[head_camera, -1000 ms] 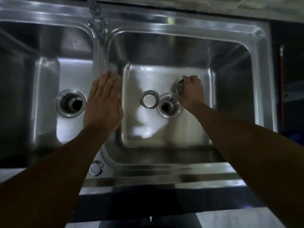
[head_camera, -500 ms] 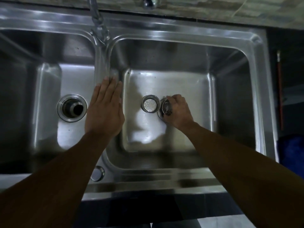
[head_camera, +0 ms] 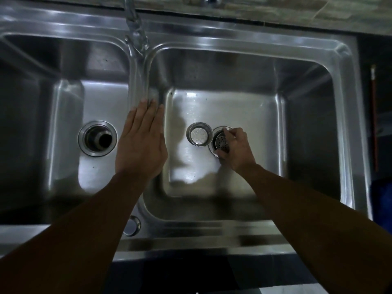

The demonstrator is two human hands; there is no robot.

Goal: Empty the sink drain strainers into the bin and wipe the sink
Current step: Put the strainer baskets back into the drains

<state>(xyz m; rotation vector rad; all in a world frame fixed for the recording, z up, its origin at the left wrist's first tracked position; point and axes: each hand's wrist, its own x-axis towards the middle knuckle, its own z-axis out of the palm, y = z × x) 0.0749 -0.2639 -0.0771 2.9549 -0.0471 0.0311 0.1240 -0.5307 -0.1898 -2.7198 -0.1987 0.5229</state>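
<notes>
Gripping the perforated round steel strainer basket (head_camera: 221,143) over the right basin's drain ring (head_camera: 221,128), the right hand (head_camera: 238,150) has its fingers curled round it. Risk: smooth steel may slip, or the basket may knock the second steel strainer cup (head_camera: 199,135) just beside it at 9 o'clock. The left hand (head_camera: 141,145), fingers straight, presses the sink divider (head_camera: 137,81). A chrome faucet (head_camera: 134,24) stands at 12 o'clock; the left drain (head_camera: 97,138) is uncovered.

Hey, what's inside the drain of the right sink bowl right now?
A round perforated steel strainer basket, gripped by the right hand, is in the steel drain ring. The pipe below is covered by basket and hand; whether it is seated is unclear.
</notes>
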